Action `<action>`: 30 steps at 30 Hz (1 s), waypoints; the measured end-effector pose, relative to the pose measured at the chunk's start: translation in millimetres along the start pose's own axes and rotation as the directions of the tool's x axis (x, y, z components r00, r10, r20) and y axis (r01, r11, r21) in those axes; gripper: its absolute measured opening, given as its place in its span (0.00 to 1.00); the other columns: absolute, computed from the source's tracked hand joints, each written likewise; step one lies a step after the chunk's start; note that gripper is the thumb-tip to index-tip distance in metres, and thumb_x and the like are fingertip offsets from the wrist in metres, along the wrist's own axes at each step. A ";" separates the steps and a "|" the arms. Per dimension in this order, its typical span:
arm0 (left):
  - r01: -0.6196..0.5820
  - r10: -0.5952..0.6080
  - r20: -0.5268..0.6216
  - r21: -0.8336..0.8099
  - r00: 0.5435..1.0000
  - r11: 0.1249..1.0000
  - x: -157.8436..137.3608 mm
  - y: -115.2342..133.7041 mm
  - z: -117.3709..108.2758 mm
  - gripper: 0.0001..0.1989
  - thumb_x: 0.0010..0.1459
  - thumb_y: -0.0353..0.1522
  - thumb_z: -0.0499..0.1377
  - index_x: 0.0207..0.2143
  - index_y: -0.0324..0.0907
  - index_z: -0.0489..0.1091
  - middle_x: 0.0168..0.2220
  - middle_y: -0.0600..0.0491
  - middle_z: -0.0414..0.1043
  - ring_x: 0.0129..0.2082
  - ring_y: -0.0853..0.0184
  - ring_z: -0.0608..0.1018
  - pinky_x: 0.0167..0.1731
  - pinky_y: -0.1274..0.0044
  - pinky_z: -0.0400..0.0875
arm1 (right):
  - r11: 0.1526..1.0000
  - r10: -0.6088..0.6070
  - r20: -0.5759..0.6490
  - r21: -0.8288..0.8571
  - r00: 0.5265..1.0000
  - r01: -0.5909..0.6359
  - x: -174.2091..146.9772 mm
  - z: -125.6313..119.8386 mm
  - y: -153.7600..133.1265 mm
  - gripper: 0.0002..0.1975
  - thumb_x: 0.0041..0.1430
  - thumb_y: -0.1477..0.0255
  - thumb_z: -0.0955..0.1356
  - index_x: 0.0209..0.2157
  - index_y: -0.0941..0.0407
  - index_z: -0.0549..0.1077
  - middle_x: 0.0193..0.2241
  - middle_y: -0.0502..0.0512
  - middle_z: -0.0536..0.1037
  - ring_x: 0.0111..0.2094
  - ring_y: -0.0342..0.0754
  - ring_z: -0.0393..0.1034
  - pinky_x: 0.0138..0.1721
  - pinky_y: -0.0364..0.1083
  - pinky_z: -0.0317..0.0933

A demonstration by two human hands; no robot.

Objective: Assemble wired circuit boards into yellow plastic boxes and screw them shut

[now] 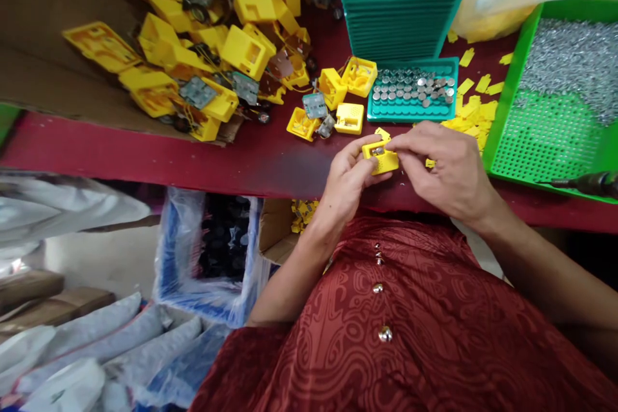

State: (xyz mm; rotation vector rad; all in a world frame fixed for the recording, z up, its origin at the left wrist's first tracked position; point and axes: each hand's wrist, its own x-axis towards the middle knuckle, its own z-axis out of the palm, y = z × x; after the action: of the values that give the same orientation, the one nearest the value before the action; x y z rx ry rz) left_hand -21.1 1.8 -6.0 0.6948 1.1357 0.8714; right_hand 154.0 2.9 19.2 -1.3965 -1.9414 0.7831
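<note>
A dark red table (pixel 96 154) ran across the view, with a cardboard carton (pixel 33 45) at its left end spilling a heap of wired yellow casings (pixel 246 51). Below the edge stood a plastic-lined blue crate (pixel 167 277), with filled bags (pixel 91 328) to its left. On the right lay a green basket (pixel 570 154), partly filled with small silvery metal pieces (pixel 574 55), and toward the back rose a stack of teal trays (pixel 396 29). Both forearms reached up from the lower edge and converged near the table's front edge. The right hand (pixel 444 164) came in from the right, back upward, its thumb and forefinger drawn close together at the right side of a yellow housing (pixel 387 163); whether they pinched anything could not be told. The left hand (pixel 350 174) gripped that housing from the left, thumb in front, other fingers curled behind, its open recess showing metal inside. Just beyond the hands sat a single teal tray (pixel 410 116) holding round silver cells (pixel 391 91). Flat yellow pieces (pixel 470 119) lay scattered between tray and basket.
</note>
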 end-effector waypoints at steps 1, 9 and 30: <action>0.000 0.000 0.001 0.006 1.000 1.000 0.0 0.1 0.3 0.17 0.57 0.30 0.62 0.50 0.43 0.74 0.52 0.48 0.83 0.45 0.66 0.85 0.42 0.76 0.84 | 0.996 -0.043 0.020 -0.076 0.999 0.044 -0.9 0.9 -1.1 0.17 0.69 0.75 0.63 0.42 0.53 0.86 0.39 0.58 0.83 0.42 0.49 0.76 0.48 0.50 0.71; 0.061 -0.060 0.057 -0.012 0.997 0.998 -1.6 5.2 0.9 0.11 0.59 0.29 0.61 0.44 0.39 0.77 0.50 0.46 0.84 0.46 0.62 0.88 0.42 0.73 0.87 | 0.884 -0.136 0.327 -0.385 0.935 0.264 12.2 -8.9 -1.9 0.18 0.71 0.76 0.61 0.43 0.58 0.83 0.39 0.61 0.77 0.37 0.47 0.63 0.38 0.47 0.53; 0.212 -0.232 0.261 0.102 0.937 0.972 -8.5 4.5 -2.2 0.16 0.52 0.29 0.59 0.42 0.37 0.80 0.47 0.40 0.86 0.44 0.58 0.89 0.33 0.76 0.85 | 0.949 -0.197 0.644 -0.063 0.739 0.308 35.2 -33.4 -2.7 0.06 0.67 0.76 0.69 0.38 0.55 0.81 0.32 0.53 0.72 0.32 0.42 0.56 0.36 0.45 0.47</action>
State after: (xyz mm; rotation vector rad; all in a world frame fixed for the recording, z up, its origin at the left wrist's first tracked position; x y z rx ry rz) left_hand -25.6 -3.3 1.1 0.7066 0.9792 0.5264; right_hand 169.0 39.6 47.4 -0.9736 -2.7061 1.0720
